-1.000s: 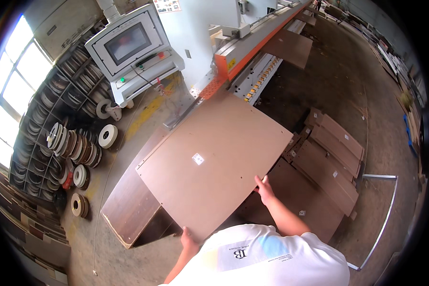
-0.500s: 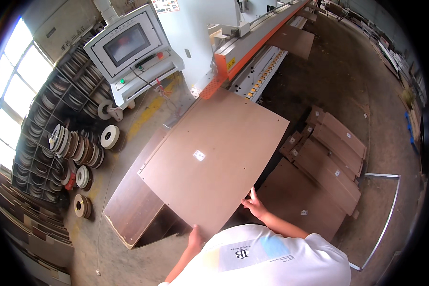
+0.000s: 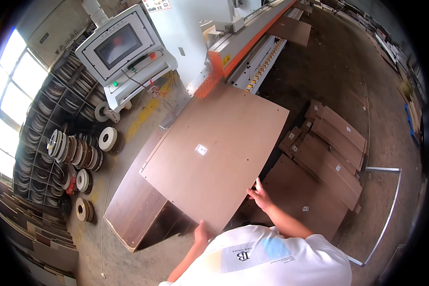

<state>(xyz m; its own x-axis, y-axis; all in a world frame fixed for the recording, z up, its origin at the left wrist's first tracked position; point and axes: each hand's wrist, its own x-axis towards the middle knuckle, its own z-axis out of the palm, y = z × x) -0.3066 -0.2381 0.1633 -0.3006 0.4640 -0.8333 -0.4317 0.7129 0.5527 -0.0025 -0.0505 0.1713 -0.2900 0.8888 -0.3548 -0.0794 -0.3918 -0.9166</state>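
A large brown wood panel (image 3: 224, 133) with small drilled holes and a white label (image 3: 201, 149) lies in front of me. Its far end reaches the orange guard (image 3: 209, 87) of a long white-and-orange machine (image 3: 243, 43). My left hand (image 3: 202, 232) is closed on the near edge, thumb on top and its other fingers hidden beneath. On the right edge, my right hand (image 3: 260, 196) grips the panel from the side, with part of its fingers under the board. Below the panel's left side, a dark brown board structure (image 3: 138, 209) shows.
A control console (image 3: 119, 52) with a screen stands at the far left. Edge-banding rolls (image 3: 108, 138) sit on the floor and on a rack (image 3: 47, 109). Stacked brown panels (image 3: 302, 190) lie at my right, beside a metal frame (image 3: 386, 224). Another panel (image 3: 290, 31) rests farther along the machine.
The panel has shifted slightly forward and to the right against the machine, and both my hands have moved along with it. The view has tilted a little.
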